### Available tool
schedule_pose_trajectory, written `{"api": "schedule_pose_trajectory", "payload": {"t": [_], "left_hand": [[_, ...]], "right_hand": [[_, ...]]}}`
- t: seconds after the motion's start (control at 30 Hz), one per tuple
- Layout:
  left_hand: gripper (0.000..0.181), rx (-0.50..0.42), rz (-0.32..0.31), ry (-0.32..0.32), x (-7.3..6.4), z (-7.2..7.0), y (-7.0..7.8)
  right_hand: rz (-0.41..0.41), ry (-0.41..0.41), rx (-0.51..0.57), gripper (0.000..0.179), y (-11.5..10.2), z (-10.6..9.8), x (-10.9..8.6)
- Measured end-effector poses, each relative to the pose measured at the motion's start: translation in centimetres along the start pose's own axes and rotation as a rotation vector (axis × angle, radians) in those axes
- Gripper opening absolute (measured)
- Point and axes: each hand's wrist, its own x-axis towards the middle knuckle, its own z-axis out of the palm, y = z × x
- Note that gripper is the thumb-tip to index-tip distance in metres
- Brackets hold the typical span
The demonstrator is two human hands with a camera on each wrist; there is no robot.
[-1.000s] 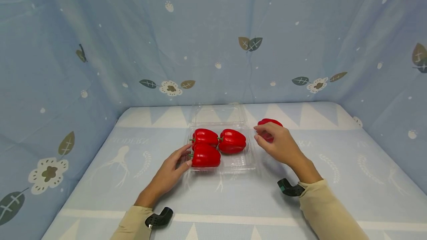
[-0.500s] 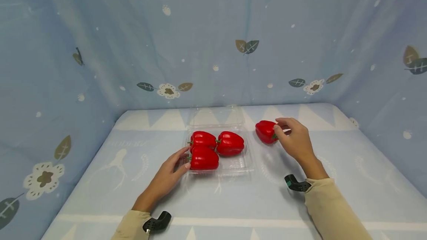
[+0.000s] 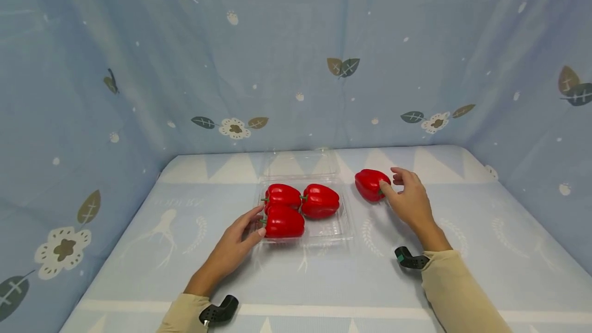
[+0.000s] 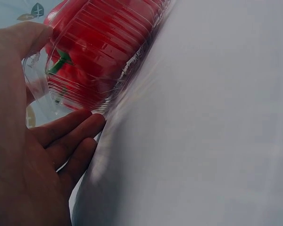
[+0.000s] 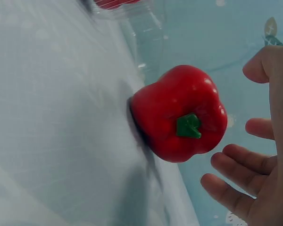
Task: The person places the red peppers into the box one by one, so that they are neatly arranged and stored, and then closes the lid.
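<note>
Red and glossy, a single pepper [image 3: 370, 185] is laid on its side on the table [image 3: 347, 276], just right of a clear plastic box [image 3: 326, 228]. Its long axis is slanted from far left to near right, the green stem [image 5: 188, 126] pointed toward the right hand [image 3: 410, 200]. That hand is held loosely spread beside the stem, with nothing gripped. Inside the box, a near pepper [image 3: 285, 221], a far pepper [image 3: 284, 194] and a right pepper [image 3: 320, 201] are laid lengthwise, stems pointed left. The box's left side is touched by the left hand [image 3: 235, 243], its fingers relaxed and fairly straight. The transparent lid [image 3: 300, 163], opened toward the far side, is hard to make out. In the right wrist view, the right hand is cut off.
</note>
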Motion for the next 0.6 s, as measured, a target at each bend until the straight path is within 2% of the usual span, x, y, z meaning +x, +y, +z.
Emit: {"api": "schedule_pose_trajectory", "payload": {"t": [0.1, 0.6], "left_hand": [[0.061, -0.004, 0.002, -0.001, 0.0, 0.0, 0.0], [0.060, -0.002, 0.016, 0.001, 0.0, 0.1, -0.2]], "right_hand": [[0.035, -0.044, 0.004, 0.066, 0.1, 0.3, 0.1], [0.114, -0.201, -0.031, 0.096, 0.5, 1.7, 0.2]]}}
